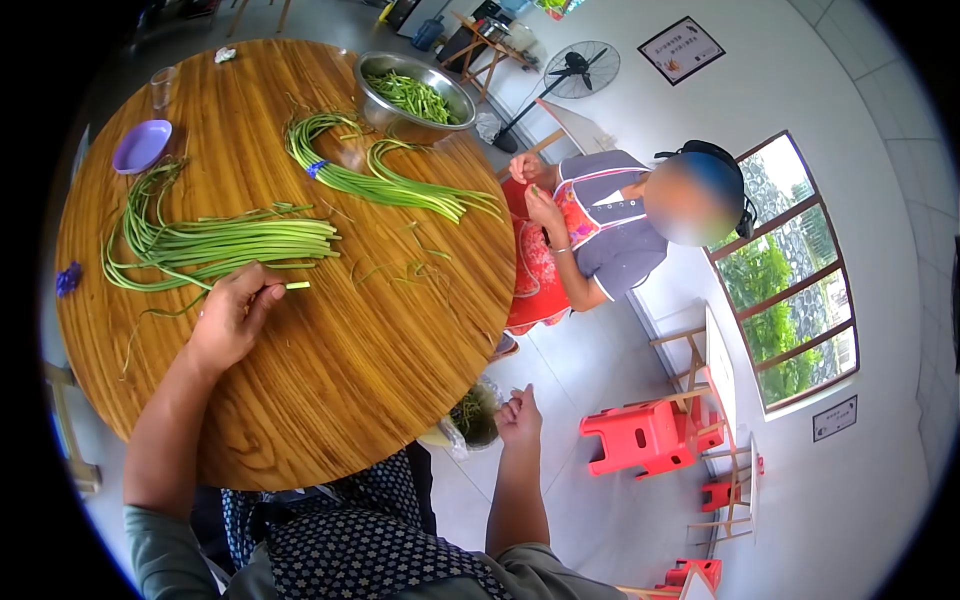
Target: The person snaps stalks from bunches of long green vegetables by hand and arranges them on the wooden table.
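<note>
My left hand (237, 312) is closed over the wooden table, pinching a single garlic scape (298, 286) whose pale cut end pokes out past the fingers. Just beyond it lies a loose bunch of garlic scapes (230, 242), with curled tips toward the left. Off the table's edge, my right hand (518, 417) hangs beside and above a lined bin (472, 418) of green scraps. Its fingers are curled together; whatever they may hold is too small to make out. A second bunch of garlic scapes (400, 186), tied with a blue band, rests farther back.
A steel bowl (425, 130) of cut green pieces stands at the table's (330, 400) far edge. Nearby are a purple bowl (142, 147), a clear cup (162, 88) and a purple band (68, 279). A co-worker (600, 220) in a red apron sits across. Red stools (640, 438) stand to the right.
</note>
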`<state>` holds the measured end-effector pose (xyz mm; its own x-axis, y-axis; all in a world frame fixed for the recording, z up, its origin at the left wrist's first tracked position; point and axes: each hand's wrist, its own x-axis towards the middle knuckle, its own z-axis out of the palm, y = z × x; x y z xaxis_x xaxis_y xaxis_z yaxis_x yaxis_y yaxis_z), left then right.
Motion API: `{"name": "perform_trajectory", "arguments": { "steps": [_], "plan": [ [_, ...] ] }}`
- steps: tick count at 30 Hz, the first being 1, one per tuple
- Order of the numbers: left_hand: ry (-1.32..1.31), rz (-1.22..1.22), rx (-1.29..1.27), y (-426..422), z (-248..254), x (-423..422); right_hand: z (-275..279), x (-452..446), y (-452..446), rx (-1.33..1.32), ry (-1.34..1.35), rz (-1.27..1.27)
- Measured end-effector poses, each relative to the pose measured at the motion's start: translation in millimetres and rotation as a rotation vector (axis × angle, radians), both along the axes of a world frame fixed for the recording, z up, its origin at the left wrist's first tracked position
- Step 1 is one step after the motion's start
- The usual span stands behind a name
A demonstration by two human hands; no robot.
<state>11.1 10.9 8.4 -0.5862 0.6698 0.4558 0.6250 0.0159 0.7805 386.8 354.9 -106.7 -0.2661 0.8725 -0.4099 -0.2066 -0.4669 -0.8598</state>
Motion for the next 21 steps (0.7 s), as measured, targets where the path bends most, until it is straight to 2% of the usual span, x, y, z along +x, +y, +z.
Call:
{"name": "perform_trajectory", "arguments": {
  "steps": [2, 5, 11, 21],
  "plan": [
    [-0.020, 0.018, -0.011, 0, -1, 0, 6, 2, -3, -0.142, 0.095, -0.101],
    [0.000, 0.019, 0.000, 0, 0, 0, 5, 1, -1, -0.188, 0.137, -0.157],
    [0.007, 0.028, -0.006, -1, 1, 0, -4, 0, 2, -0.105, 0.081, -0.166],
    [-0.023, 0.028, -0.024, 0, 6, 4, 2, 2, -1, -0.120, 0.102, -0.172]
  ]
}}
